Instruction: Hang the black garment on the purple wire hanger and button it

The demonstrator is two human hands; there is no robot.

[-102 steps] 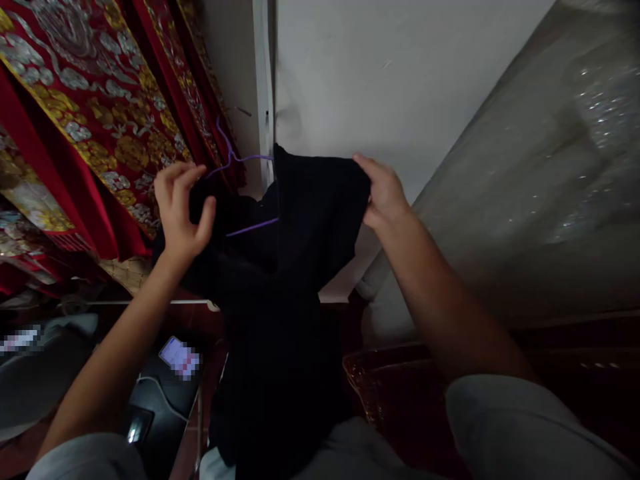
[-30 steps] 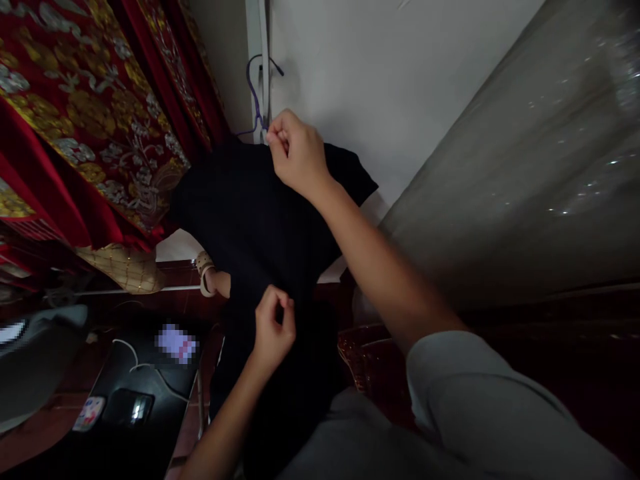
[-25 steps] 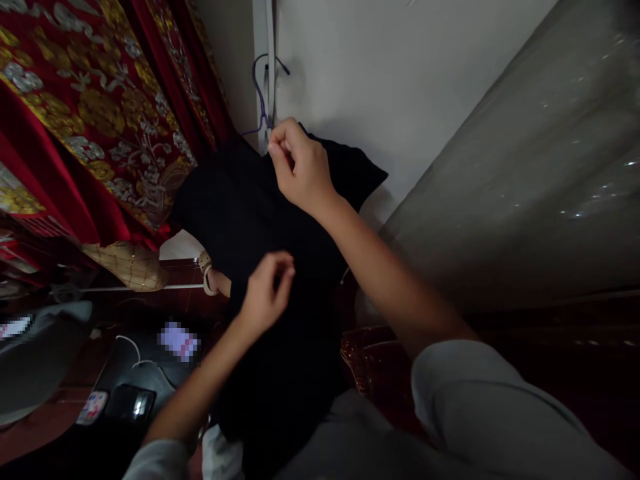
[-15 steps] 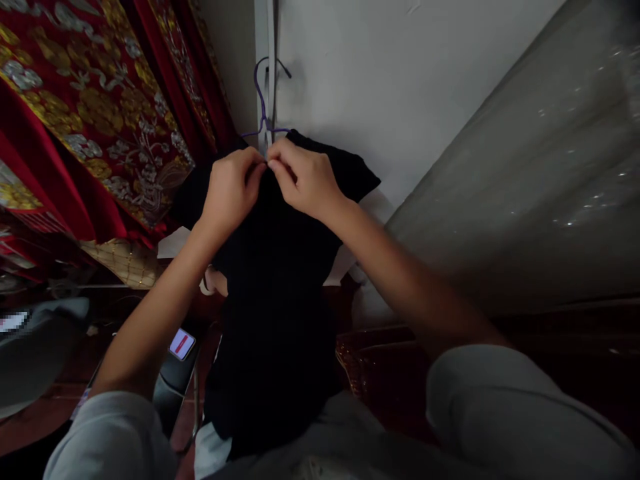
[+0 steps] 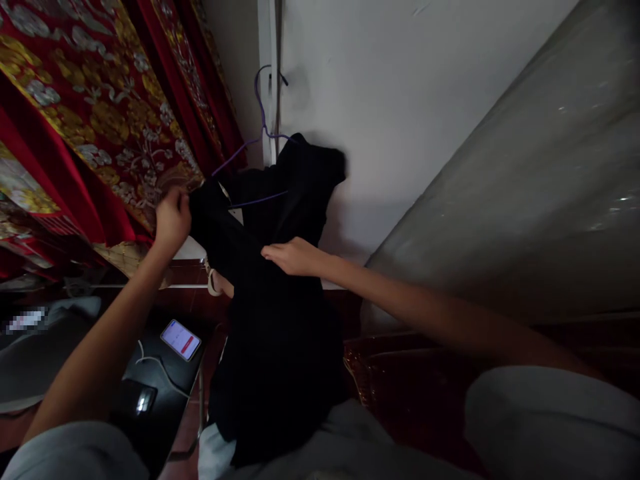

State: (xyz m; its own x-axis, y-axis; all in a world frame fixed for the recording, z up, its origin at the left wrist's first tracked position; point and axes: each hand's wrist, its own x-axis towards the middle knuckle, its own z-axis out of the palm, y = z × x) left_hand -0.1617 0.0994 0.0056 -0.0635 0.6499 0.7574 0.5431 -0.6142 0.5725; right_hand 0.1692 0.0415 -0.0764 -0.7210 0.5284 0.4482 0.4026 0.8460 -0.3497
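A long black garment hangs from a purple wire hanger and reaches down to my lap. The hanger's left arm is bare, and its bottom bar shows across the pulled-open neck; the right shoulder of the garment still covers the hanger's right end. At the garment's left shoulder, my left hand is closed on the cloth. Lower and nearer the middle, my right hand pinches the front edge of the neck opening, pulling it down. Both hands' fingertips are partly hidden by the fabric.
Red cloth with gold and silver embroidery hangs at the left. A pale wall and a big plastic-wrapped sheet stand at the right. A lit phone and a cable lie on a dark surface lower left. Someone's sandalled foot shows behind the garment.
My hands have parted from the middle of the neckline: the left went left and down to the shoulder, the right downward. The neck opening is now stretched wide, and the hanger's left arm shows.
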